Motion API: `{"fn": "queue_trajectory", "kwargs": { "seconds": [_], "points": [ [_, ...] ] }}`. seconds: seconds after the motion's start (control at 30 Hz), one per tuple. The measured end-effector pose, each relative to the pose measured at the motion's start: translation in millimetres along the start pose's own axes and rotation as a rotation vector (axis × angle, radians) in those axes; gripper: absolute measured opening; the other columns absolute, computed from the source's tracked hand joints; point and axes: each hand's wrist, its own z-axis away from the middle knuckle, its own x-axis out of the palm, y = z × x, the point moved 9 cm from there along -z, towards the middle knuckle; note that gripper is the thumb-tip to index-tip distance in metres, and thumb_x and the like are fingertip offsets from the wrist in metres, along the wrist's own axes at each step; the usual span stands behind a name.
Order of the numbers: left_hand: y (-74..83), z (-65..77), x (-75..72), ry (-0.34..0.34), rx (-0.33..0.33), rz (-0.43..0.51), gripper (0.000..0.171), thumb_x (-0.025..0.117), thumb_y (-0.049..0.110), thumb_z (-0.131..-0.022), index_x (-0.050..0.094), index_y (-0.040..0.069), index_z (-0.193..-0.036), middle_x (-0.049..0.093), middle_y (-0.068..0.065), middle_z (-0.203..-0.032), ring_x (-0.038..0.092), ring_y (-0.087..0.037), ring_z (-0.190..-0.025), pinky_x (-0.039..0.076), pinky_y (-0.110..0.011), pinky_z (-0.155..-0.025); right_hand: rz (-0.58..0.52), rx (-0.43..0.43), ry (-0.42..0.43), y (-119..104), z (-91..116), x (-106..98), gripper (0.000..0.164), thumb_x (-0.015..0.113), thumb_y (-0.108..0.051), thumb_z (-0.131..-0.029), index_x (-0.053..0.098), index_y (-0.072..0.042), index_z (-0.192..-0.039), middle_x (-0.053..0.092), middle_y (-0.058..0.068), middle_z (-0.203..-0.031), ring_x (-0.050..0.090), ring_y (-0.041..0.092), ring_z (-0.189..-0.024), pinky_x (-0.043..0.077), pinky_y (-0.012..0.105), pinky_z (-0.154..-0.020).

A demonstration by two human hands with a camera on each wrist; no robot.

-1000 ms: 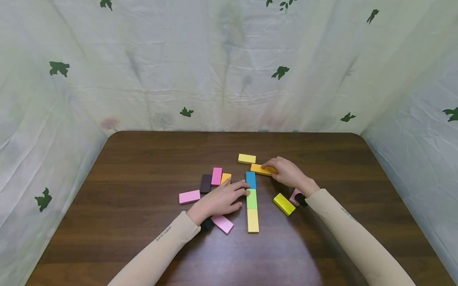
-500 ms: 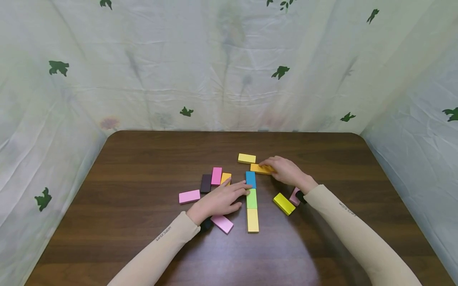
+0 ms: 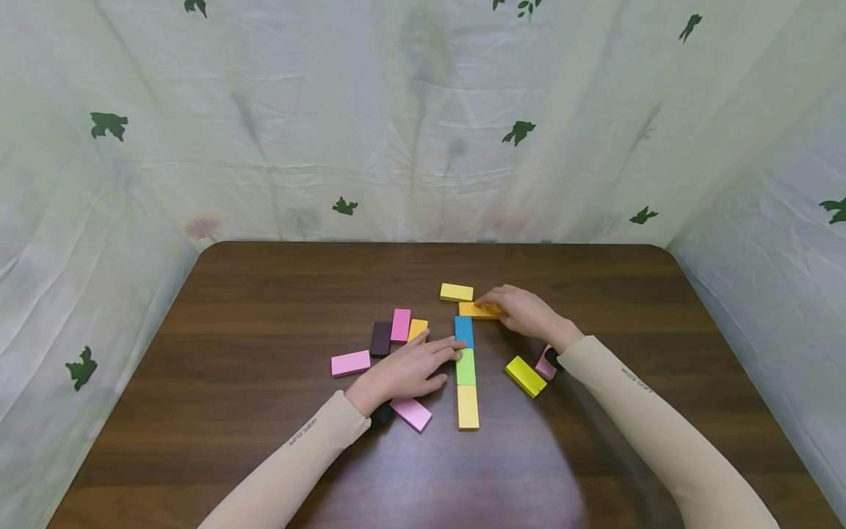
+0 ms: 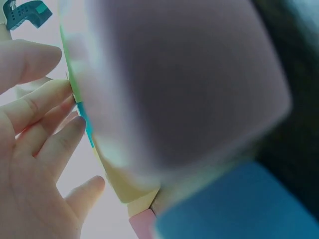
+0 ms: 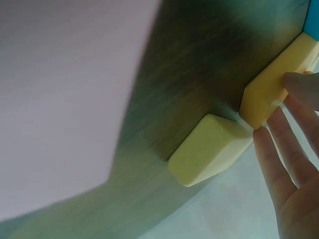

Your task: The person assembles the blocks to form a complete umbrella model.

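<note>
On the table, a blue block [image 3: 464, 327], a green block [image 3: 466, 373] and a pale yellow block [image 3: 468, 408] lie end to end in a column. My left hand [image 3: 405, 369] touches the column's left side, its relaxed fingertips at the blue and green blocks. An orange block [image 3: 466, 310] lies crosswise just beyond the blue one; my right hand [image 3: 526, 311] pinches it, covering its right end. In the right wrist view, thumb and fingers sit on opposite sides of the orange block [image 5: 269, 87], which meets the blue block [image 5: 313, 22].
Behind the orange block lies a light yellow block [image 3: 456, 292]. Left of my left hand are a black block [image 3: 380, 339], a magenta block [image 3: 400, 325], a second orange block [image 3: 417, 329] and pink blocks [image 3: 350, 364]. A bright yellow block [image 3: 525, 376] lies near my right wrist.
My right hand has slid the orange block a little to the left, so its left end now overlaps the blue block's far end more. The left hand has stayed nearly still.
</note>
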Motion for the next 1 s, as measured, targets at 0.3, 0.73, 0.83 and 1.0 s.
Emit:
{"fn": "queue_trajectory", "kwargs": {
  "seconds": [0.3, 0.73, 0.83, 1.0],
  "points": [
    [0.7, 0.8, -1.3, 0.003, 0.006, 0.01, 0.04, 0.058, 0.016, -0.094, 0.053, 0.008, -0.133, 0.042, -0.001, -0.147, 0.031, -0.017, -0.138, 0.018, -0.05, -0.111, -0.003, 0.005, -0.007, -0.1, 0.2, -0.2, 0.042, 0.06, 0.009, -0.085, 0.064, -0.007, -0.123, 0.062, 0.009, -0.121, 0.055, 0.027, -0.112, 0.043, 0.044, -0.096],
    [-0.8, 0.8, -0.1, -0.011, -0.02, 0.001, 0.043, 0.059, 0.018, -0.094, 0.052, 0.009, -0.135, 0.039, 0.002, -0.149, 0.028, -0.015, -0.139, 0.016, -0.049, -0.112, 0.006, -0.015, -0.002, 0.8, 1.5, 0.9, 0.044, 0.058, 0.011, -0.084, 0.064, -0.009, -0.124, 0.061, 0.009, -0.122, 0.054, 0.028, -0.114, 0.041, 0.045, -0.098],
    [-0.4, 1.1, -0.2, -0.009, -0.02, 0.004, 0.042, 0.059, 0.018, -0.094, 0.052, 0.009, -0.135, 0.039, 0.002, -0.149, 0.028, -0.015, -0.139, 0.017, -0.049, -0.112, 0.004, -0.016, -0.003, 1.2, 1.5, 1.5, 0.045, 0.058, 0.011, -0.084, 0.064, -0.01, -0.124, 0.061, 0.008, -0.122, 0.054, 0.028, -0.115, 0.041, 0.045, -0.098],
    [-0.9, 1.6, -0.2, -0.009, -0.022, 0.014, 0.042, 0.058, 0.018, -0.094, 0.052, 0.01, -0.135, 0.039, 0.003, -0.149, 0.028, -0.017, -0.139, 0.017, -0.05, -0.111, 0.001, -0.023, 0.002, 1.7, 2.0, 1.5, 0.045, 0.058, 0.011, -0.085, 0.064, -0.01, -0.124, 0.062, 0.008, -0.122, 0.054, 0.028, -0.114, 0.043, 0.045, -0.097]
  ]
}}
